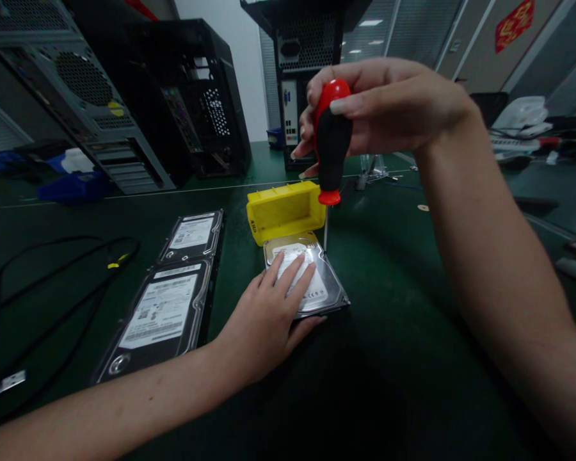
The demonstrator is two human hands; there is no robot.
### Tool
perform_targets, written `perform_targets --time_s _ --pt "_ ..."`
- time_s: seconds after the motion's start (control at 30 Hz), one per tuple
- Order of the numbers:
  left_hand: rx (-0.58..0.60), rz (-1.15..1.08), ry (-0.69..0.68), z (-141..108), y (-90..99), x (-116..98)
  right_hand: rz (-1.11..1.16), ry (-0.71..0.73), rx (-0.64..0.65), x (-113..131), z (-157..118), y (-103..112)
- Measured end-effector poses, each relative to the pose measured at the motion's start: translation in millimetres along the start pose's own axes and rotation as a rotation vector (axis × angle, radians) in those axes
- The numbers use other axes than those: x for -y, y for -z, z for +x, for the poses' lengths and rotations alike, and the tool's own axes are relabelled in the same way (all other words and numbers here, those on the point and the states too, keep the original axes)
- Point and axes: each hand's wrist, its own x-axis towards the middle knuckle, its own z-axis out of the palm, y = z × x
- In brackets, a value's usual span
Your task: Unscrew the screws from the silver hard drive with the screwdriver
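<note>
A silver hard drive [321, 288] lies label up on the green table, its far end against a yellow plastic bin [285, 211]. Spread fingers of my left hand [273, 307] rest on the drive's label, with the thumb along its near edge. Above the drive, my right hand [365, 109] grips the red and black handle of a screwdriver [333, 147]. The screwdriver points down, its shaft reaching the drive's right edge near the far corner. Whether the tip sits in a screw is too small to tell.
Two more hard drives [160, 307] lie end to end on the left, beside black cables [77, 288]. Open computer cases [196, 96] stand at the back left, another case [290, 96] at the back centre. A blue bin [74, 187] is far left.
</note>
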Motion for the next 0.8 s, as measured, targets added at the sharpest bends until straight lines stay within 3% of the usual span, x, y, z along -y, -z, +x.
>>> perform_targets --time_s 0.1,0.23,0.4,0.57,0.7,0.8 --pt "0.005 0.002 0.002 0.5 -0.7 0.2 0.075 -0.031 0.034 -2.4 3.0 -1.9" --pt "0.01 0.005 -0.001 0.5 -0.6 -0.6 0.247 -0.017 -0.031 -15.8 11.7 -5.7" --pt "0.007 0.008 -0.005 1.6 0.1 -0.5 0.291 0.028 -0.092 -30.5 15.5 -4.4" --pt "-0.013 0.006 -0.011 2.6 -1.9 0.8 0.321 0.055 -0.115 -30.4 7.7 -1.9" --pt "-0.011 0.002 -0.01 2.2 -1.4 0.0 0.391 0.096 -0.033 -25.9 0.3 -12.8" --pt "-0.004 -0.001 -0.006 1.6 0.0 -0.7 0.43 0.119 -0.086 -24.9 -1.2 -27.7"
